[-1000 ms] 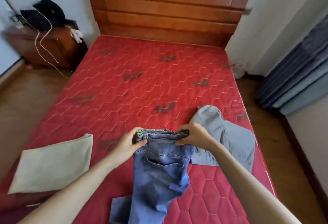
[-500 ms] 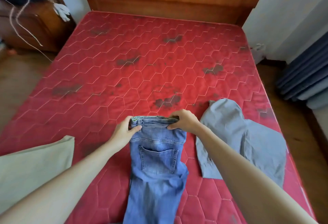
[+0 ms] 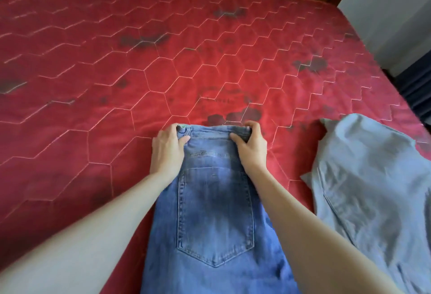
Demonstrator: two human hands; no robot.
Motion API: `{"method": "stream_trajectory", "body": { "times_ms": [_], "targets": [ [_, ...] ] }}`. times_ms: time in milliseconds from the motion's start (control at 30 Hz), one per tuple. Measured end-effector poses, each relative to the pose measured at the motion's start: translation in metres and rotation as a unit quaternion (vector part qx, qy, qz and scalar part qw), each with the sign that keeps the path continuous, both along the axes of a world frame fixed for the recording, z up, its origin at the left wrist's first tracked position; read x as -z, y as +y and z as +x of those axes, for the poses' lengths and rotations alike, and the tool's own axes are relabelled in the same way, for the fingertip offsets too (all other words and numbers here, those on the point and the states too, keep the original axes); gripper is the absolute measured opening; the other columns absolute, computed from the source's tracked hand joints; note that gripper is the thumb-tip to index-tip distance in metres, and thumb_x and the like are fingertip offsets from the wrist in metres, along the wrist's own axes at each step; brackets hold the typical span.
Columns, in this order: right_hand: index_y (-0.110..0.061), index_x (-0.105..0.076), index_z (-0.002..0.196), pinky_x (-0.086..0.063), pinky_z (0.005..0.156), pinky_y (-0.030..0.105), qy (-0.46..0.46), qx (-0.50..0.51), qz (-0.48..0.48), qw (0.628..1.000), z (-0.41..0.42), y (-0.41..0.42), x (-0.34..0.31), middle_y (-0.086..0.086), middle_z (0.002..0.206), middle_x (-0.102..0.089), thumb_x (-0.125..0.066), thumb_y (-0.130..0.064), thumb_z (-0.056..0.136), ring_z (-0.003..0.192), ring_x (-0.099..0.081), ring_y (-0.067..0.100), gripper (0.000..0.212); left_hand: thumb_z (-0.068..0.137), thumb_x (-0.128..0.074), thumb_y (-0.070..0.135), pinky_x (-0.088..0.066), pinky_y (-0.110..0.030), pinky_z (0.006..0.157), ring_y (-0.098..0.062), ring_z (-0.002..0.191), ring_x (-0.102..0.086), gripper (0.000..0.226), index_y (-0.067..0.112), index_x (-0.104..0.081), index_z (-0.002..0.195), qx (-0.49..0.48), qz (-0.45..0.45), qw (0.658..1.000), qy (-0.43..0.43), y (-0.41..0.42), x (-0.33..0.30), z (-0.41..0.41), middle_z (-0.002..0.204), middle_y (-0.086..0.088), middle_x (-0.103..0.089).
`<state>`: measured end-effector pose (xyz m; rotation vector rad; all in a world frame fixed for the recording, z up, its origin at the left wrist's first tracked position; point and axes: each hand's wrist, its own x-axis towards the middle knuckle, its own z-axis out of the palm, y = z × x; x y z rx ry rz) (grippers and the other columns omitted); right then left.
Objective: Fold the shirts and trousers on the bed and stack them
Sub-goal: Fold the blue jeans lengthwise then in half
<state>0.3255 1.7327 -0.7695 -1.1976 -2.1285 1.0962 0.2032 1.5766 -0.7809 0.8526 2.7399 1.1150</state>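
The blue jeans (image 3: pixel 214 212) lay lengthwise on the red bed (image 3: pixel 116 88) at the lower centre of the frame, back pocket up, waistband toward the top. The left hand (image 3: pixel 166 151) pinched the waistband's left corner, thumb on top, and the right hand (image 3: pixel 250 147) had its grip curled over the right corner, so both held denim. The likeliest trouble, as I judged it, was an uneven pull: if one corner were drawn farther than the other, the doubled legs would skew and the fold would come out crooked. The legs ran out of the bottom of the frame, so whether they lay aligned could not be told. At the right of the frame a grey garment (image 3: pixel 373 189) lay rumpled just beside the jeans, apparently unfolded; a wide sweep could catch it
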Motion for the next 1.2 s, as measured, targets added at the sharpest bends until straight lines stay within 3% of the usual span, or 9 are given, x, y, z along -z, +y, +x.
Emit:
{"method": "stream_trajectory", "body": {
  "times_ms": [233, 433, 600, 733, 833, 900, 967, 1100, 1200],
  "targets": [
    [-0.014, -0.044, 0.133, -0.037, 0.092, 0.032, -0.029, 0.009, 0.084, 0.996, -0.058, 0.048, 0.014, 0.005, 0.126, -0.059, -0.06, -0.03, 0.091, 0.117, -0.052, 0.024, 0.047, 0.094, -0.06, 0.022, -0.034, -0.043, 0.09, -0.038, 0.1, -0.053, 0.031, 0.0, -0.055, 0.116, 0.03, 0.016, 0.998, 0.051, 0.047, 0.004, -0.059, 0.106, -0.019, -0.062],
    [-0.012, -0.03, 0.146, -0.029, 0.107, 0.035, -0.058, 0.007, 0.11, 0.992, -0.071, 0.054, 0.012, 0.007, 0.142, -0.044, -0.052, -0.036, 0.094, 0.13, -0.04, 0.026, 0.061, 0.094, -0.06, 0.028, -0.033, -0.038, 0.096, -0.034, 0.114, -0.05, 0.042, 0.006, -0.05, 0.128, 0.022, 0.038, 0.999, -0.03, 0.051, 0.004, -0.073, 0.122, -0.016, -0.059],
    [-0.011, -0.013, 0.153, -0.016, 0.114, 0.041, -0.159, -0.002, -0.004, 0.987, -0.069, 0.042, -0.02, 0.009, 0.157, -0.021, -0.04, -0.043, 0.099, 0.142, -0.021, 0.03, 0.069, 0.099, -0.05, 0.027, -0.013, -0.038, 0.119, -0.026, 0.147, -0.015, 0.072, 0.007, -0.007, 0.154, 0.076, -0.037, 0.98, -0.182, 0.039, -0.026, -0.072, 0.159, -0.011, -0.018],
    [-0.013, -0.021, 0.151, -0.015, 0.115, 0.043, -0.153, 0.004, 0.153, 0.976, -0.068, -0.015, -0.041, 0.007, 0.159, -0.019, -0.035, -0.026, 0.102, 0.146, -0.013, 0.025, 0.053, 0.093, -0.045, 0.004, -0.007, -0.044, 0.12, -0.027, 0.149, 0.001, 0.073, 0.004, -0.004, 0.153, 0.091, -0.097, 0.991, 0.032, 0.021, -0.042, -0.017, 0.162, -0.012, -0.003],
    [-0.019, -0.026, 0.151, -0.007, 0.118, 0.044, -0.204, -0.139, 0.217, 0.945, -0.062, -0.049, -0.032, 0.004, 0.16, -0.02, -0.031, -0.027, 0.103, 0.148, -0.01, 0.019, 0.048, 0.093, -0.045, 0.014, -0.009, -0.044, 0.119, -0.024, 0.15, -0.004, 0.068, 0.006, -0.013, 0.153, 0.128, -0.152, 0.971, 0.136, 0.01, -0.03, 0.024, 0.161, -0.01, -0.011],
    [-0.023, -0.014, 0.154, 0.002, 0.119, 0.045, -0.31, -0.209, 0.228, 0.899, -0.043, -0.053, -0.013, 0.002, 0.162, -0.008, -0.024, -0.037, 0.105, 0.149, 0.0, 0.02, 0.052, 0.101, -0.034, 0.03, -0.003, -0.044, 0.119, -0.022, 0.15, -0.004, 0.059, 0.015, -0.014, 0.154, 0.133, -0.215, 0.958, 0.133, -0.004, -0.01, 0.035, 0.162, -0.006, -0.01],
    [-0.024, -0.009, 0.155, 0.006, 0.119, 0.043, -0.318, -0.224, 0.264, 0.882, -0.025, -0.051, 0.003, 0.003, 0.162, -0.005, -0.022, -0.043, 0.104, 0.149, 0.001, 0.022, 0.056, 0.1, -0.034, 0.035, -0.007, -0.047, 0.12, -0.024, 0.149, -0.01, 0.056, 0.022, -0.022, 0.153, 0.112, -0.214, 0.961, 0.137, -0.016, 0.005, 0.038, 0.161, -0.008, -0.016],
    [-0.03, -0.012, 0.154, 0.005, 0.117, 0.053, -0.348, -0.125, 0.29, 0.883, 0.01, -0.041, 0.006, -0.001, 0.162, -0.009, -0.02, -0.05, 0.101, 0.149, -0.003, 0.022, 0.057, 0.098, -0.039, 0.035, -0.017, -0.052, 0.116, -0.028, 0.147, -0.019, 0.055, 0.022, -0.031, 0.151, 0.1, -0.19, 0.968, 0.133, -0.019, 0.01, 0.036, 0.158, -0.012, -0.025],
    [-0.035, -0.001, 0.153, 0.001, 0.115, 0.057, -0.371, -0.051, 0.185, 0.909, 0.064, -0.046, 0.002, -0.002, 0.162, -0.006, -0.018, -0.049, 0.101, 0.149, -0.001, 0.02, 0.056, 0.098, -0.035, 0.041, -0.013, -0.052, 0.117, -0.028, 0.148, -0.012, 0.059, 0.022, -0.024, 0.153, 0.126, -0.198, 0.967, 0.1, -0.021, 0.009, 0.032, 0.16, -0.012, -0.018]
  ]
}}
